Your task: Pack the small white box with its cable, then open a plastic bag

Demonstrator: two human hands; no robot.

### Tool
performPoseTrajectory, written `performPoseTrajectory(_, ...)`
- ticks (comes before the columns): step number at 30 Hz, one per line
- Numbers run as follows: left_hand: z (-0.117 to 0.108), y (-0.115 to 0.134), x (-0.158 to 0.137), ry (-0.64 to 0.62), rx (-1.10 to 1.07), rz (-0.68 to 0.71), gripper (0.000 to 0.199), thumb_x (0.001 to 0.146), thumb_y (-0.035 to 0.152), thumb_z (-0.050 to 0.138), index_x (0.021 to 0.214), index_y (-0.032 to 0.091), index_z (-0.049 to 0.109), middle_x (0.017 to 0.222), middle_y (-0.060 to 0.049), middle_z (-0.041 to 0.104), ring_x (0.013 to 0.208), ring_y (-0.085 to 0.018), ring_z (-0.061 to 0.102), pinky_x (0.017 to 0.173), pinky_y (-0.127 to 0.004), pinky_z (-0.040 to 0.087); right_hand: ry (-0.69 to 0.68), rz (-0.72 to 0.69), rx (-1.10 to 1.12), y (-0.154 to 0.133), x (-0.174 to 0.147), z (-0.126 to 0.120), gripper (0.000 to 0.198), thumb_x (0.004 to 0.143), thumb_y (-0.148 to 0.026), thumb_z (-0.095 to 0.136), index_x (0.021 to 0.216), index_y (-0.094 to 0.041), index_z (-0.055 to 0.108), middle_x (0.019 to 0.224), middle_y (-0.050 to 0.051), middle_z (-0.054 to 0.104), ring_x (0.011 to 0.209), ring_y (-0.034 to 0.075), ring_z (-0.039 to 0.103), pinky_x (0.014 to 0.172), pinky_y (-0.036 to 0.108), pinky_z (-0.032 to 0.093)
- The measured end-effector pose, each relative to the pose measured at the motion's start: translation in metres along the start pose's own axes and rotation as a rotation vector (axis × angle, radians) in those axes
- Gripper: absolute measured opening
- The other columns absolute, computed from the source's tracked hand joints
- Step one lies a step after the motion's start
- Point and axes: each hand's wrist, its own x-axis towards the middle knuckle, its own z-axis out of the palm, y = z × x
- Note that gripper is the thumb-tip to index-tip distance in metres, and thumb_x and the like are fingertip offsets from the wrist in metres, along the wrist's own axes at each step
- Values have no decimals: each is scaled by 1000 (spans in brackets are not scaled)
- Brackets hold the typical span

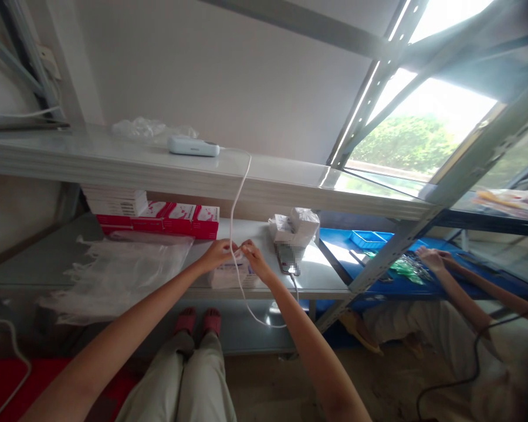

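Note:
My left hand point(217, 253) and my right hand point(254, 258) meet over a small white packet point(226, 275) lying on the lower grey shelf point(48, 264). Both hands pinch something small and pale at the packet's top; what exactly it is I cannot tell. A white cable point(237, 199) hangs right in front of the fingers, running down from a white device point(192, 146) on the upper shelf. A phone point(286, 258) lies just to the right of my right hand.
Clear plastic bags point(118, 272) lie at the left of the shelf. Red and white boxes point(180, 218) stand at the back. A bagged white item point(295, 228) sits by the phone. Another person's hands point(431, 258) work at a blue surface point(347, 240) on the right.

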Motion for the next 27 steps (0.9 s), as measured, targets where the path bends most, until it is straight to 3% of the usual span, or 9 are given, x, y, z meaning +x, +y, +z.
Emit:
performPoseTrajectory(6, -3, 6, -3, -160, -351, -170, 28, 79, 44, 56, 81, 16, 61, 81, -3, 63, 81, -18, 58, 73, -26, 45, -280, 15, -81, 0, 10, -21, 44, 89, -53, 49, 72, -17, 67, 67, 3, 62, 66, 15, 56, 68, 28, 47)
performPoseTrajectory(11, 3, -1, -1, -163, -368, -258, 26, 77, 42, 58, 83, 17, 60, 68, 1, 57, 66, -13, 55, 64, -23, 43, -286, -82, -263, -12, 11, -36, 21, 86, -32, 61, 84, -17, 75, 85, 8, 73, 76, 19, 66, 74, 31, 50)
performPoseTrajectory(15, 6, -9, 6, -141, -356, -205, 32, 80, 46, 56, 91, 16, 62, 62, 0, 58, 59, -14, 56, 60, -25, 44, -223, -122, -620, -13, 0, -30, 24, 92, -17, 49, 97, -20, 73, 98, 8, 71, 87, 19, 66, 82, 31, 49)
performPoseTrajectory(19, 12, -19, 19, -210, -270, -106, 34, 76, 45, 61, 92, 16, 66, 67, -3, 65, 63, -17, 61, 63, -27, 47, -146, -78, -884, -5, -7, -16, 29, 94, -15, 44, 110, -21, 67, 104, 10, 67, 87, 20, 64, 74, 29, 48)
performPoseTrajectory(22, 12, -26, 24, -109, -90, -45, 23, 76, 35, 59, 80, 15, 68, 73, -6, 69, 73, -20, 64, 70, -30, 49, -94, -53, -892, -2, -8, -11, 26, 95, -18, 45, 105, -23, 68, 100, 8, 68, 84, 19, 63, 73, 28, 47)
performPoseTrajectory(25, -1, -29, 23, 30, 170, 37, 17, 79, 24, 53, 78, 15, 68, 84, -8, 70, 84, -21, 64, 81, -33, 49, -52, -120, -848, -3, -14, -13, 25, 96, -20, 44, 97, -24, 69, 109, 6, 68, 96, 19, 61, 81, 29, 45)
performPoseTrajectory(27, -16, -30, 20, 21, 355, 138, 17, 79, 17, 51, 80, 16, 68, 90, -8, 70, 90, -20, 62, 89, -36, 47, 4, -159, -850, -6, -25, -15, 24, 96, -22, 46, 93, -24, 69, 115, 6, 66, 106, 20, 57, 86, 30, 43)
